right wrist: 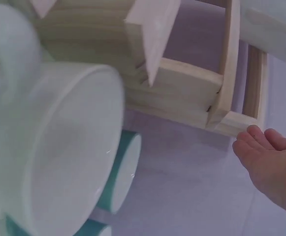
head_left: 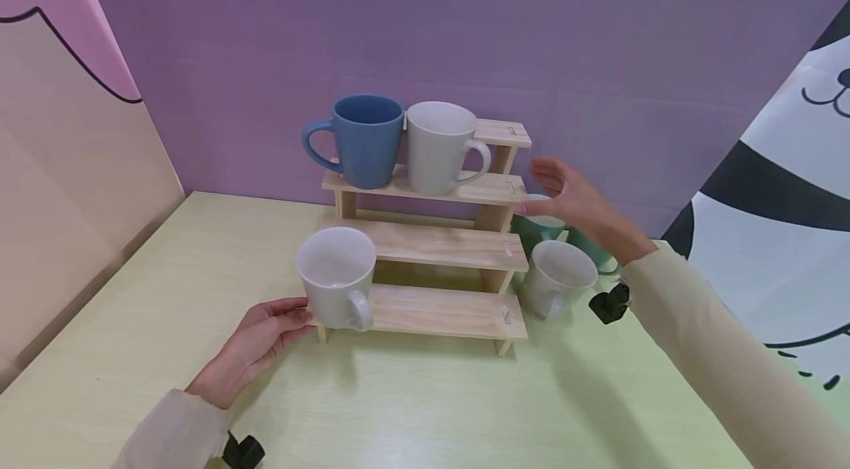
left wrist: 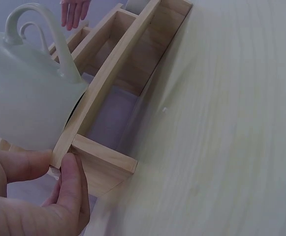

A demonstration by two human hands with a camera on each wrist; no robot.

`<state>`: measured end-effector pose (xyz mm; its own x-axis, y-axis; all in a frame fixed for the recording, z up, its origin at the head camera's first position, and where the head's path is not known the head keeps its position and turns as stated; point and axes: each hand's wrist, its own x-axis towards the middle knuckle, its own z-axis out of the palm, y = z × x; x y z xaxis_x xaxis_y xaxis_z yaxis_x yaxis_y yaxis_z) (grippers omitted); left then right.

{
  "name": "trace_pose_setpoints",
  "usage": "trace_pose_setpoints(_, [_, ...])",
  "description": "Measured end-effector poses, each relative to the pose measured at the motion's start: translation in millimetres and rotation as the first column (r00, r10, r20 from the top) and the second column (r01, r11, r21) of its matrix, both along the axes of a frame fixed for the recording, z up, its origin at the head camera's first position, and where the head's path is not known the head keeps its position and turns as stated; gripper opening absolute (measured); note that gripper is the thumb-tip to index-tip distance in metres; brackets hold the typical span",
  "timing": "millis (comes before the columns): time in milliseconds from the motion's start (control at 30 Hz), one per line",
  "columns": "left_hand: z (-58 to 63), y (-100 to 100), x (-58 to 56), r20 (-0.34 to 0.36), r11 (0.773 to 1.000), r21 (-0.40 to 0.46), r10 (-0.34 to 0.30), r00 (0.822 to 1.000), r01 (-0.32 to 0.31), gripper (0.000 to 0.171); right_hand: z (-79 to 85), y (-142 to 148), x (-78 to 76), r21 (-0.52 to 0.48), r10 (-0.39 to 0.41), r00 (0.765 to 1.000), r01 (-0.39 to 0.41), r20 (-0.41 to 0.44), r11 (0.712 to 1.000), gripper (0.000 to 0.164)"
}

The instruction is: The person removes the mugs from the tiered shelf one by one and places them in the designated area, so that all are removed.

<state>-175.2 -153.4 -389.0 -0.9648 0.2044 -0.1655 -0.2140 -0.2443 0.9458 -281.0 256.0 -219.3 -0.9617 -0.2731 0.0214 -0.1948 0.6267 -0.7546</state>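
Note:
A stepped wooden rack [head_left: 432, 244] stands on the table. My left hand [head_left: 255, 340] pinches the left end of its lowest shelf, thumb on top and fingers underneath in the left wrist view. Just above that hand, a white mug [head_left: 328, 281] sits on the lowest shelf, handle to the front right. My right hand [head_left: 574, 196] is beside the rack's upper right end, fingers extended and holding nothing. In the right wrist view the fingertips [right wrist: 253, 135] are close to the rack's wooden edge. A blue mug [head_left: 372, 148] and another white mug [head_left: 434, 148] stand side by side on a higher shelf.
Right of the rack, a white mug [head_left: 561, 270] tilts on the table, in front of a green mug [head_left: 531, 233] and a second green mug [head_left: 587, 244], both partly hidden by my right hand. A purple backdrop [head_left: 598, 49] rises behind the table [head_left: 412, 403].

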Motion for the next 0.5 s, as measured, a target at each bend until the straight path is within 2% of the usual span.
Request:
trace_pose_setpoints(300, [-0.6, 2, -0.3, -0.011, 1.000, 0.002, -0.005, 1.000, 0.005, 0.050, 18.8, -21, -6.2, 0.004, 0.004, 1.000, -0.004, -0.015, 1.000, 0.092])
trace_pose_setpoints(500, [-0.5, 2, 0.0, -0.004, 1.000, 0.013, 0.003, 1.000, -0.002, 0.049, 26.8, -34, -11.4, -0.030, 0.023, 0.999, -0.024, -0.029, 0.999, 0.092])
